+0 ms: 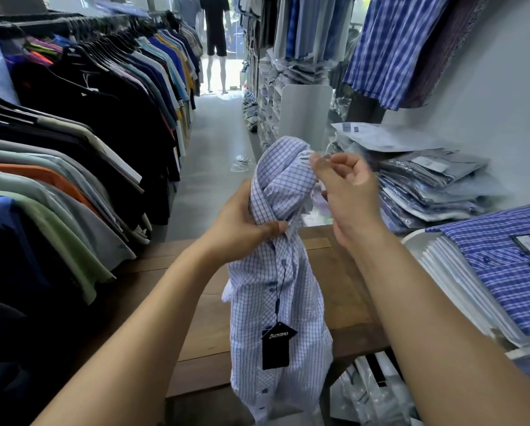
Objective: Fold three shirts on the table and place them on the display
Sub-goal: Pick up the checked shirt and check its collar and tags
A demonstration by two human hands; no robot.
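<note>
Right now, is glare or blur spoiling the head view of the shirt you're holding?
Head view: the checked shirt and its dark hang tag are sharp; the doorway behind the mannequin is blown out; the right hand looks slightly soft at its fingertips; wide-angle bending curves the frame edges.

view: head, single | faces: forward and down the aisle (pixel 214 155) | range: close over table (pixel 340 272)

pale blue-checked shirt (pixel 276 287) hangs bunched, upright, dark tag (pixel 276 348) dangling, above wooden table (pixel 343 287).
</note>
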